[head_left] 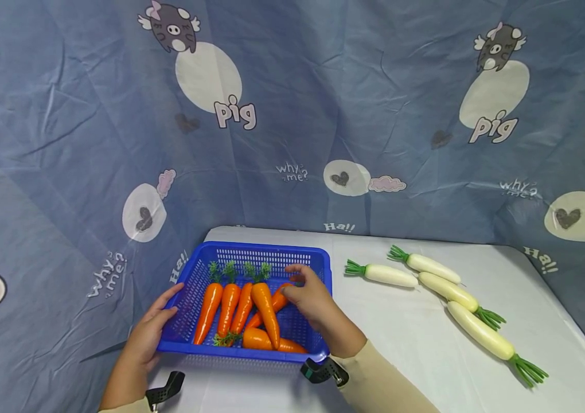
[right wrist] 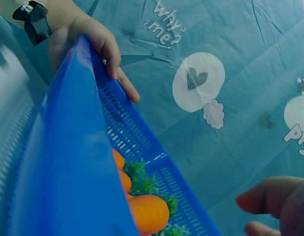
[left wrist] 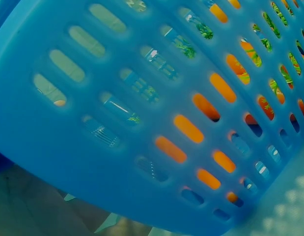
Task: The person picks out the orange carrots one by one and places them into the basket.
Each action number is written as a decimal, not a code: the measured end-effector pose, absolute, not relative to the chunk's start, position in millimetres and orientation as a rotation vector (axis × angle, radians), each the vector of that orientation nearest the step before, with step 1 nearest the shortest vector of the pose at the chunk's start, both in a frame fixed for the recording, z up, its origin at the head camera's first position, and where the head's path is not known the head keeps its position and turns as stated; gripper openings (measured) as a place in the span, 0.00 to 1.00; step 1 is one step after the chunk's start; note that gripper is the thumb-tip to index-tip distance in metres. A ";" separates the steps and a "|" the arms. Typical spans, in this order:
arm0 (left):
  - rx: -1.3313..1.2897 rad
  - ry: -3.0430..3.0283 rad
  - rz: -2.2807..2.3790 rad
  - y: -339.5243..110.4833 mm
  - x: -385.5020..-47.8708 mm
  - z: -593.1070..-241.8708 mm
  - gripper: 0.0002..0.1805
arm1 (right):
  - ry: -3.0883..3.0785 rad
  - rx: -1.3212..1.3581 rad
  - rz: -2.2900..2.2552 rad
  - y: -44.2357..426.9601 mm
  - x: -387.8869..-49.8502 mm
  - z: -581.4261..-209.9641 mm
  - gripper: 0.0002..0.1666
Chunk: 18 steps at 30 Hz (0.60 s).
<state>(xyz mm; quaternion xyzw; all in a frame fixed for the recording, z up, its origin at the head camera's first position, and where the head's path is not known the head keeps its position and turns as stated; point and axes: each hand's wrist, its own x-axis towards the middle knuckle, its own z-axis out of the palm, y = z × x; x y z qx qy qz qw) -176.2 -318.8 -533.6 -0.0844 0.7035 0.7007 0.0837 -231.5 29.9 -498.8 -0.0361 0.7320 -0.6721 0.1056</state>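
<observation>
A blue plastic basket [head_left: 246, 357] with slotted walls holds several orange carrots [head_left: 229, 307] with green leafy tops. My left hand [head_left: 149, 326] grips the basket's left rim; in the right wrist view its fingers bend over that edge. My right hand [head_left: 313, 295] is over the basket's right side, beside the top end of a slanting carrot [head_left: 279, 298]. Its thumb and fingers are spread apart in the right wrist view, with nothing visible between them. Through the slots in the left wrist view, orange carrot [left wrist: 188, 129] parts show.
Several white radishes [head_left: 390, 275] with green stalks lie on the white table [head_left: 375, 332], right of the basket. A blue printed cloth [head_left: 292, 115] hangs behind the table and along the left side.
</observation>
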 end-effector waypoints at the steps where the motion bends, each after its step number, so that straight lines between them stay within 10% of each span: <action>1: -0.250 2.099 2.092 -319.0 -176.1 -533.4 0.30 | 2.148 -0.102 -1.999 30.2 -231.1 -498.5 0.34; 18: -0.174 2.192 2.028 -323.5 -176.1 -530.1 0.29 | 2.040 -0.240 -2.235 100.4 -206.5 -476.6 0.25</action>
